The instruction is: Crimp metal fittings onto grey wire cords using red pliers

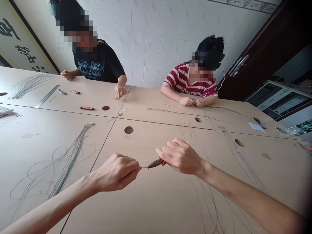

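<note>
My left hand (pixel 122 171) is closed in a pinch on a thin cord (pixel 144 167), which runs a short way to the right. In my right hand (pixel 181 156) is a pair of pliers (pixel 156 163) with red handles and dark jaws. The plier tips point left and meet the cord just beyond my left fingertips; whether they grip it is too small to tell. Beside my left forearm lies a bundle of blue-grey cords (pixel 73 156) with small beige ends. More loose cords (pixel 212 201) spread under and past my right forearm.
Two people sit across the joined tables (pixel 136 201), their hands on small pieces and cords. A metal ruler (pixel 47 96), a red-black marker (pixel 87 108) and another marker (pixel 74 92) lie at the far left. Round holes (pixel 128 130) pierce the tabletop. A plastic bottle (pixel 301 128) is at the right edge.
</note>
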### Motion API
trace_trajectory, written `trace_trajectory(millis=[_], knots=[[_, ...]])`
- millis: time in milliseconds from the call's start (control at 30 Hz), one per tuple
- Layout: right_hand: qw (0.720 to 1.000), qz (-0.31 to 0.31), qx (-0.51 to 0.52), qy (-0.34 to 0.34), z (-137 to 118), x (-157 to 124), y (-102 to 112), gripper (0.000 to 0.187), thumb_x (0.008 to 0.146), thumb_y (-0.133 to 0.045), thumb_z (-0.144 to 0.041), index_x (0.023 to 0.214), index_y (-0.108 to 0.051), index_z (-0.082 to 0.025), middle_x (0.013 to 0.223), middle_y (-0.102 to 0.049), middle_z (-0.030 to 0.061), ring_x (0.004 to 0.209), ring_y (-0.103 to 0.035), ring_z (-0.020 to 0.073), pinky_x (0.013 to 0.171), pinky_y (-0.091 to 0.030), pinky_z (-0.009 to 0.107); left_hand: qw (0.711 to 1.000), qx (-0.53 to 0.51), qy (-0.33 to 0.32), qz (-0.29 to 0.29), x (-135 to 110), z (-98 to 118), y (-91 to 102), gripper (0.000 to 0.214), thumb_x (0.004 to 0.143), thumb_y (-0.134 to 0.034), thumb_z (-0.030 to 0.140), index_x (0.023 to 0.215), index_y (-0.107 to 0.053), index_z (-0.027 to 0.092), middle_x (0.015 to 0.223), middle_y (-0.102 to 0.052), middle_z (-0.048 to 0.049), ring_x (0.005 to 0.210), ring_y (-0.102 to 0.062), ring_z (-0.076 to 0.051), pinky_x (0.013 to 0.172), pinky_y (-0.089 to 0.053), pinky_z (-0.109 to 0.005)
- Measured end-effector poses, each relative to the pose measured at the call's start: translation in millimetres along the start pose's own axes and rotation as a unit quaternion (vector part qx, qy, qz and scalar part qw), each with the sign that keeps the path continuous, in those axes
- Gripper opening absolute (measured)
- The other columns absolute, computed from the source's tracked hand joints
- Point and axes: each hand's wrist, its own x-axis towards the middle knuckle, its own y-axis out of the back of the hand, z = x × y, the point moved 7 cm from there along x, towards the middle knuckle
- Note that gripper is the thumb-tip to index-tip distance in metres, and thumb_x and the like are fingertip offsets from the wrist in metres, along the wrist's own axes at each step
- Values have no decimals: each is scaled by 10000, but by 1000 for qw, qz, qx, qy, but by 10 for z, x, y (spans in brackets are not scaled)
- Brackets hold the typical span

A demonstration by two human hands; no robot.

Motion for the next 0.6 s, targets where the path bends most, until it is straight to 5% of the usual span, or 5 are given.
trace_trajectory(millis=[333, 600], knots=[[1000, 0, 14, 9, -89, 41, 68, 184, 889, -472, -67, 917, -636, -146, 624, -533, -19, 597, -347, 121, 588, -215, 306, 1000, -27, 0, -7, -137, 100, 72, 259, 894, -374, 84, 669, -346, 209, 543, -349, 51, 474, -253, -113, 480, -214, -279], [1000, -19, 10, 16, -64, 87, -68, 189, 891, -468, -61, 828, -624, -147, 609, -522, -20, 588, -337, 122, 577, -173, 309, 994, -82, 76, -16, -145, -161, -74, 250, 930, -367, 157, 720, -499, 193, 547, -431, 39, 482, -348, -102, 503, -266, -255]])
